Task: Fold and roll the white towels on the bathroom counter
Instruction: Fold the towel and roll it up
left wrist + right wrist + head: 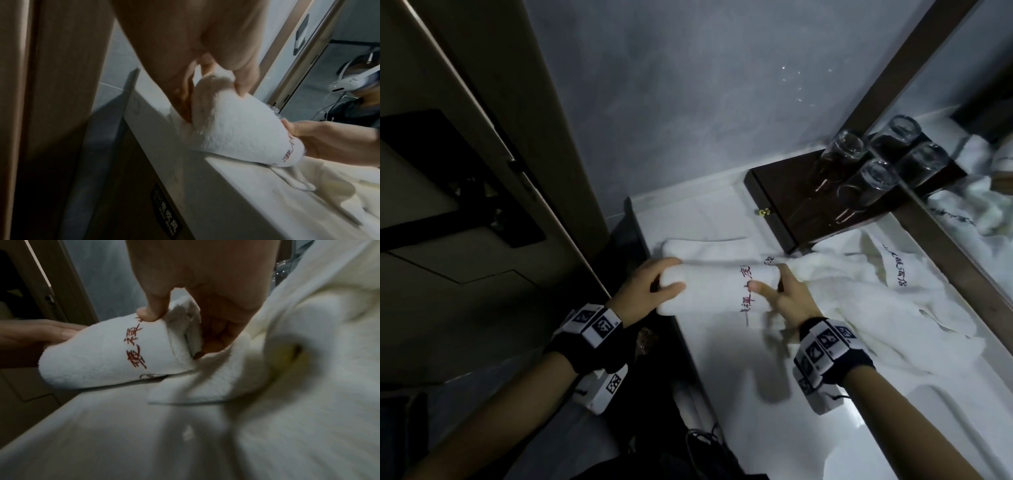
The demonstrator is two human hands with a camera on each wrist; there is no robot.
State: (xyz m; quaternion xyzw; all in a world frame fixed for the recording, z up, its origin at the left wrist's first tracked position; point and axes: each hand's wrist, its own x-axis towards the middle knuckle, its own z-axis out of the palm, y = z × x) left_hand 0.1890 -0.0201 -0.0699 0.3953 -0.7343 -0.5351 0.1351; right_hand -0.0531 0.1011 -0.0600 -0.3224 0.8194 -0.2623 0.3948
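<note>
A rolled white towel (715,291) with red embroidered lettering lies across the white counter (808,411) near its left end. My left hand (650,287) grips the roll's left end, thumb on top and fingers round the back. My right hand (780,291) grips the right end, thumb pressed on the lettering. The wrist views show the same roll (236,126) (107,353) held by the left hand (205,65) and the right hand (195,296). Another rolled towel (709,250) lies just behind it. A crumpled white towel (876,301) with dark lettering is heaped to the right.
A dark wooden box (808,202) with a brass knob stands at the back, with upturned glasses (859,164) on it. A mirror (969,171) runs along the right. A wooden door frame (482,137) and the counter's dark left edge (633,233) bound the left side.
</note>
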